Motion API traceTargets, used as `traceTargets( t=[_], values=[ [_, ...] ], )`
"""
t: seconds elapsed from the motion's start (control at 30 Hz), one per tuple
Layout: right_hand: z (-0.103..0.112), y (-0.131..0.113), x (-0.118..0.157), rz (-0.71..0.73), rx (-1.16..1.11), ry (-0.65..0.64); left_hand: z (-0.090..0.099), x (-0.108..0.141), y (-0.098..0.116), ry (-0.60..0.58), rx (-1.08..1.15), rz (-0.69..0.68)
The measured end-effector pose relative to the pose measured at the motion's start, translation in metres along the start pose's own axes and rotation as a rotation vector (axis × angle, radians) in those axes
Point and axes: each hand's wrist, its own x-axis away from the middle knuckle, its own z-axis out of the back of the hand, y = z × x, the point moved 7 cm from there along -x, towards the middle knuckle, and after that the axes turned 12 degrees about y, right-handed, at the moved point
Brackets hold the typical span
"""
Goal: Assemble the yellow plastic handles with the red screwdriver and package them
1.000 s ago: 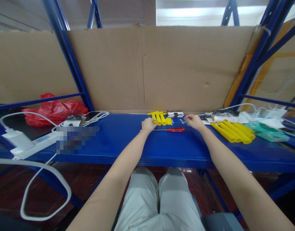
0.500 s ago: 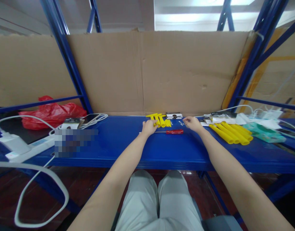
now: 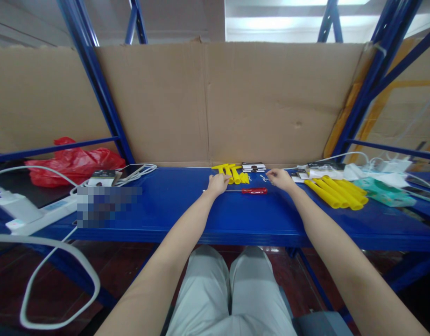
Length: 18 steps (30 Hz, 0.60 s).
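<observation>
My left hand [image 3: 217, 184] rests on the blue shelf with its fingers curled, close beside several yellow T-shaped plastic parts [image 3: 235, 175]. Whatever lies under those fingers is hidden. At the right of the parts, my right hand [image 3: 280, 179] is closed in a pinch beside some tiny metal pieces [image 3: 263, 177], perhaps screws. Anything between the fingertips is too small to make out. Between the hands and nearer to me lies a screwdriver with a red handle [image 3: 255, 191], its shaft pointing left towards my left wrist. Short yellow pieces [image 3: 244, 178] sit beside the T-shaped parts.
Long yellow tubes [image 3: 335, 192] lie at the right, next to a green tissue pack [image 3: 386, 191]. Small black-and-white boxes [image 3: 254, 167] stand against the cardboard wall [image 3: 215, 107]. A power strip [image 3: 43, 217], cables and a red plastic bag [image 3: 74, 163] are on the left.
The fingers of my left hand have drawn in slightly beside the yellow parts. My right hand keeps its pinch in almost the same place.
</observation>
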Motion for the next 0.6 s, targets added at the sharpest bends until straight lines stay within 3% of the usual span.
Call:
traceTargets(
  t=[0.43, 0.6],
  values=[
    [-0.0010, 0.0004, 0.0007, 0.001, -0.002, -0.002, 0.0013, 0.0012, -0.0032, 0.006, 0.030, 0.009],
    [-0.0009, 0.0001, 0.0018, -0.025, -0.002, -0.017, 0.0058, 0.0043, -0.0088, 0.020, -0.040, 0.118]
  ],
)
